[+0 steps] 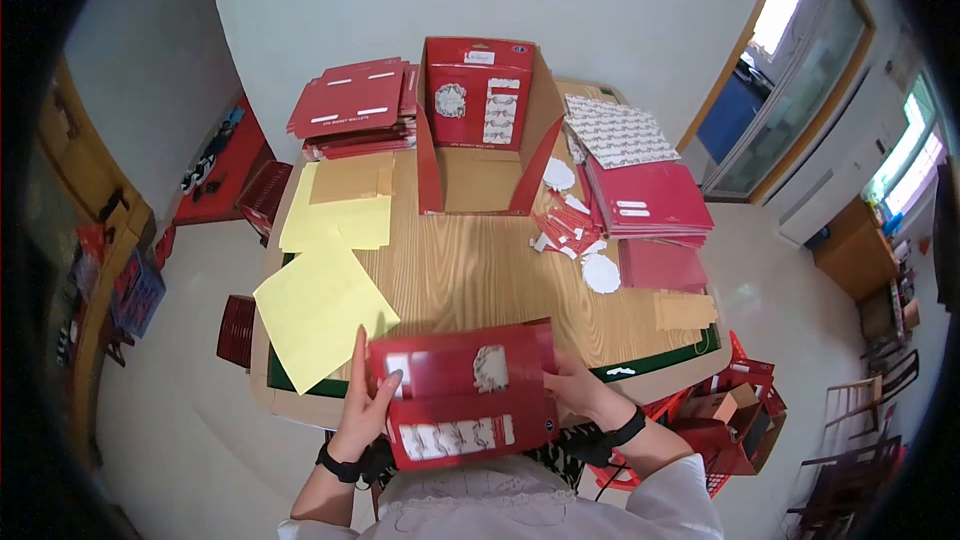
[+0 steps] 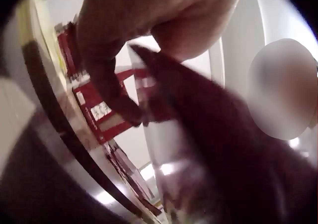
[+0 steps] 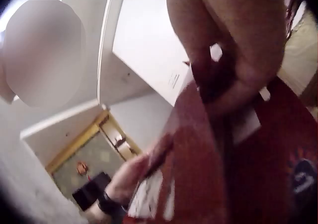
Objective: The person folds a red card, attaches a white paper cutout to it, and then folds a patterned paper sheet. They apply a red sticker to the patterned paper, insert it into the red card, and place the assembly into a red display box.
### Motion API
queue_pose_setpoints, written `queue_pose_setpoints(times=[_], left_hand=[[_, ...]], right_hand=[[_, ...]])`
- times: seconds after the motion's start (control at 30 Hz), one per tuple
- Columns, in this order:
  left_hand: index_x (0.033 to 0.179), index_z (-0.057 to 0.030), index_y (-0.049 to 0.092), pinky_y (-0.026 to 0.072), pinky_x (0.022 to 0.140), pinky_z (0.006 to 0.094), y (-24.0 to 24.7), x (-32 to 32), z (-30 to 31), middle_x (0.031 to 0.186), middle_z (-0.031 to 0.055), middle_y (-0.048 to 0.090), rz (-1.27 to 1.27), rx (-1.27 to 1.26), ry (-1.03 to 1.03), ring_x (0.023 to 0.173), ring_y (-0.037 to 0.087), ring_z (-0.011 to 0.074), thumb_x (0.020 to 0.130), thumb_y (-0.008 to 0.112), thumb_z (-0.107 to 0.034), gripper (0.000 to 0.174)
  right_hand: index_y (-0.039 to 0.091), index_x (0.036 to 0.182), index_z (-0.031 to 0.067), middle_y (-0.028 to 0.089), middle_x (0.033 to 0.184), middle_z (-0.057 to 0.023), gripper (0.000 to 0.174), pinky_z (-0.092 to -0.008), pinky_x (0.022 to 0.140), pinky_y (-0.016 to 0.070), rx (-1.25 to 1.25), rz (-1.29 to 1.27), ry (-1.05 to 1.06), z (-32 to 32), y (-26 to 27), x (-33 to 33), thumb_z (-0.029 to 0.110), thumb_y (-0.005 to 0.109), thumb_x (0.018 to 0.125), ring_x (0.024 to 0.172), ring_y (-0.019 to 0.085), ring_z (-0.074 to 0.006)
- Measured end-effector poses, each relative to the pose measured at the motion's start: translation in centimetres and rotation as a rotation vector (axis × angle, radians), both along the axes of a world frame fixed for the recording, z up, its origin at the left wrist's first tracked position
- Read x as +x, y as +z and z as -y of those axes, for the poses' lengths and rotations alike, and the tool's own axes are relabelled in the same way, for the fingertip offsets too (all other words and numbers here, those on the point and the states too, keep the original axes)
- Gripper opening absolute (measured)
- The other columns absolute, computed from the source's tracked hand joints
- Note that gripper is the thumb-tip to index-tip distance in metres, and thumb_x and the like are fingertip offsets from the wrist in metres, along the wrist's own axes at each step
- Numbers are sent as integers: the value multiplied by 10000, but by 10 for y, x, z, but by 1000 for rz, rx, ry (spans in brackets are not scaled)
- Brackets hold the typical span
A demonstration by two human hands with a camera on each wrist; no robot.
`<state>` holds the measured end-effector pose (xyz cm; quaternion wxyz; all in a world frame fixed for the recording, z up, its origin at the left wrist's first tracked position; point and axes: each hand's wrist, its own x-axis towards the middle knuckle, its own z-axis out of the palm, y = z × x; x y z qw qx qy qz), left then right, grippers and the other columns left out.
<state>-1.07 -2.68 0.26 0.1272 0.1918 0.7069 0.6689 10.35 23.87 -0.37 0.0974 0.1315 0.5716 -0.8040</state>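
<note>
Over the near table edge, in the head view, both hands hold a red printed cardboard box (image 1: 455,390) with a crease across its middle and white patterned panels. At its left side my left hand (image 1: 362,402) grips the edge, thumb on the front face and fingers reaching behind. My right hand (image 1: 585,390) holds the opposite edge, its fingertips partly hidden by the card. In the right wrist view the fingers of the right hand (image 3: 238,45) curl over the card edge. Left of the hands lies a yellow sheet (image 1: 325,315), its corner close to the left fingers.
An open red display box (image 1: 480,180) stands at the back of the table (image 1: 470,270). Stacks of red cards (image 1: 350,100) and red folders (image 1: 650,200) flank it. Paper scraps (image 1: 570,230) lie centre right. A red basket (image 1: 715,480) with cardboard sits right of the table.
</note>
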Motion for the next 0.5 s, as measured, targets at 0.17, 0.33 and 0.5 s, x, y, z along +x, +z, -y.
queue_pose_setpoints(times=[0.17,0.33,0.5], left_hand=[[1388,-66,192,420,865,261,1,-5,0,1085,93,527,301,149,-96,976,514,133,872,519,-24,613],[1383,-70,197,419,859,252,8,2,-4,1077,90,521,313,168,-112,965,510,124,879,499,-17,590],[1343,-52,274,396,922,302,9,2,-6,1129,75,519,520,492,-113,1030,503,149,965,363,-208,419]], right_hand=[[408,1284,70,522,1168,-6,372,-254,826,429,112,28,151,-10,15,2,137,483,926,1002,500,-87],[414,1277,62,544,1131,-5,357,-263,847,430,226,9,143,-26,23,7,95,463,925,1003,509,-98],[425,1263,53,558,1107,-16,340,-277,838,451,65,19,-23,-19,29,7,85,453,926,993,527,-107]])
